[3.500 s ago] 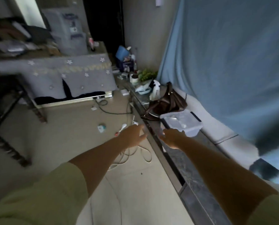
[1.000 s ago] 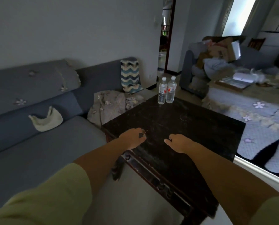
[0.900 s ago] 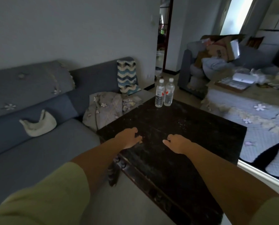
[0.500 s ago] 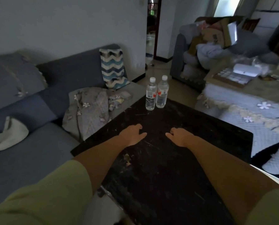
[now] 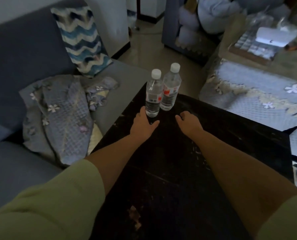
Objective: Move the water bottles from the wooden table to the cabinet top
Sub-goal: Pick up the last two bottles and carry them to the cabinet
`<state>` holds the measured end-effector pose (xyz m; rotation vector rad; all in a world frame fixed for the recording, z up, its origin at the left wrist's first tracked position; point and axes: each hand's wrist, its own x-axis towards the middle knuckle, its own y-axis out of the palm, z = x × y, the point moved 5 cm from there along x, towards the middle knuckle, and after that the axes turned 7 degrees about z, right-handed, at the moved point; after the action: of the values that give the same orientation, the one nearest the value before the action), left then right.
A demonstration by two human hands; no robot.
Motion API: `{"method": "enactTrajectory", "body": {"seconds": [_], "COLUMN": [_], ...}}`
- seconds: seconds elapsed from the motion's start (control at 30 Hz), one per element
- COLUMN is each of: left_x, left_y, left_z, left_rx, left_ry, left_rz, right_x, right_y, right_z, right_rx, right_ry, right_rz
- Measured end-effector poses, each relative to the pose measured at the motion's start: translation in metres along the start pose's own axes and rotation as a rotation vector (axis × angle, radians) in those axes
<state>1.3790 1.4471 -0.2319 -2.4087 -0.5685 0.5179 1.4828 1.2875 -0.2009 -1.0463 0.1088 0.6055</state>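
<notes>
Two clear water bottles with white caps stand side by side at the far corner of the dark wooden table point(image 5: 187, 170). The left bottle point(image 5: 153, 97) is nearer to me, the right bottle point(image 5: 170, 90) just behind it. My left hand point(image 5: 142, 125) reaches out with spread fingers just below the left bottle's base, its fingertips at the bottle's left side. My right hand point(image 5: 189, 122) hovers loosely curled to the right of the bottles, holding nothing. No cabinet is in view.
A grey sofa point(image 5: 23, 70) runs along the left with a zigzag-patterned cushion point(image 5: 82, 40) and a crumpled quilted cloth point(image 5: 57, 115). On the right lies a blue flowered cover point(image 5: 258, 101), and behind it a cluttered table point(image 5: 265, 40). Bare floor point(image 5: 154, 54) lies beyond the bottles.
I have turned from the room's other side and closed in on the wooden table. Both hands have advanced across its top toward the bottles, the left now at the nearer bottle's base.
</notes>
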Motion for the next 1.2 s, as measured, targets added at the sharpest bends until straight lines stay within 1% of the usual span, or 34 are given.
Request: {"method": "enactTrajectory", "body": {"seconds": [0.1,0.2,0.27,0.37,0.43,0.53,0.67,0.8,0.87,0.97,1.07,1.2], "left_x": [0.031,0.062,0.08,0.1,0.106,0.109,0.109,0.107,0.107,0.104,0.092,0.065], "left_y": [-0.002,-0.001,0.0,0.005,0.009,0.009,0.006,0.006,0.006,0.003,0.005,0.022], "left_z": [0.002,-0.003,-0.01,-0.014,-0.012,-0.006,-0.005,-0.005,-0.004,-0.001,-0.007,-0.023], "left_rx": [-0.103,-0.268,-0.418,-0.538,-0.555,-0.581,-0.582,-0.55,-0.54,-0.528,-0.501,-0.466], "left_ry": [0.005,0.046,0.074,0.118,0.149,0.167,0.196,0.227,0.226,0.179,0.136,0.113], "left_rz": [-0.057,-0.05,-0.041,-0.047,-0.076,-0.145,-0.143,-0.118,-0.095,-0.086,-0.081,0.017], "right_x": [0.031,0.061,0.078,0.097,0.107,0.12,0.133,0.131,0.121,0.103,0.077,0.03], "right_y": [0.0,-0.005,-0.006,0.0,0.007,0.015,0.022,0.02,0.016,0.013,0.006,-0.005], "right_z": [0.006,0.009,0.009,0.014,0.021,0.027,0.027,0.023,0.017,0.003,-0.021,-0.058], "right_rx": [0.118,0.263,0.353,0.472,0.539,0.615,0.687,0.669,0.649,0.643,0.657,0.659], "right_ry": [0.014,0.032,0.033,-0.045,-0.118,-0.142,-0.104,-0.104,-0.107,-0.082,-0.033,0.06], "right_rz": [-0.052,-0.123,-0.146,-0.146,-0.159,-0.204,-0.245,-0.261,-0.252,-0.228,-0.238,-0.273]}}
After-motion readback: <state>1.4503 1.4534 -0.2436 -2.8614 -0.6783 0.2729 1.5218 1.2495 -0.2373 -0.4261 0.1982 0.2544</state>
